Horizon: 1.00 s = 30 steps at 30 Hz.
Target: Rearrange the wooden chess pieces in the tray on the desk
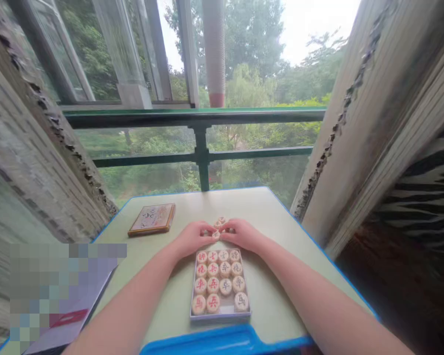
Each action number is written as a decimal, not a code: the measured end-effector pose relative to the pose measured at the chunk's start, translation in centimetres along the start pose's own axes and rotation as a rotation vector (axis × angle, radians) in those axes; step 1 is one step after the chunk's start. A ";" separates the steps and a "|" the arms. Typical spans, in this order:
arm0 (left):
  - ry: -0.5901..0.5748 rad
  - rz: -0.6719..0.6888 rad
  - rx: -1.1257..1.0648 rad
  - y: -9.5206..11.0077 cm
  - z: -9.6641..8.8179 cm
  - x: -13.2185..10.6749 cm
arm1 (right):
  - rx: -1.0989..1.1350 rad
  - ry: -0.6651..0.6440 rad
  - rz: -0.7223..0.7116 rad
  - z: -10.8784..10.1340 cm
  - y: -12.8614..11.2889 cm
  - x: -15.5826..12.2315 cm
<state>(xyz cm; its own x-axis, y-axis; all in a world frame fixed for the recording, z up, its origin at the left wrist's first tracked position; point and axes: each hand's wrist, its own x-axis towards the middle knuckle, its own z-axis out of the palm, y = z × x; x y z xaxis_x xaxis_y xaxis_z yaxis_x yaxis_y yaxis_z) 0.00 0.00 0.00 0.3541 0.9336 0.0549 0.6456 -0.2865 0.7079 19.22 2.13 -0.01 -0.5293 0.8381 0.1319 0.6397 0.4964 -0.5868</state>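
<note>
Beyond the box, my left hand (194, 236) and my right hand (243, 233) meet from both sides around a few round wooden Chinese chess pieces (216, 234). Their fingers are curled, with the fingertips against the pieces; how many lie between them is partly hidden. Another chess piece (221, 220) shows just past the fingertips. Between my forearms sits a shallow open box (221, 318) of pieces in rows, red characters on the left and dark ones on the right. One slot in its nearest row holds no piece.
A flat box lid (151, 219) with dark writing lies at the table's far left. The pale table (281, 281) has a blue edge and a blue tray-like recess (203, 342) in front. Curtains hang on both sides, and a green railing (203, 118) stands behind.
</note>
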 end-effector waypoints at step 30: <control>0.209 0.175 0.088 0.3 -0.4 -0.4 | 0.188 0.215 -0.082 0.3 -0.1 -0.4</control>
<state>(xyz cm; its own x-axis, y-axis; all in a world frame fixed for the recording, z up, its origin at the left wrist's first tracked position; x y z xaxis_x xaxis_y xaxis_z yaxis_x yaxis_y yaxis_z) -0.19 -0.38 0.43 0.3240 0.8897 0.3216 0.6467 -0.4564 0.6112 19.22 1.69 -0.23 -0.4315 0.8358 0.3395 0.4751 0.5305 -0.7021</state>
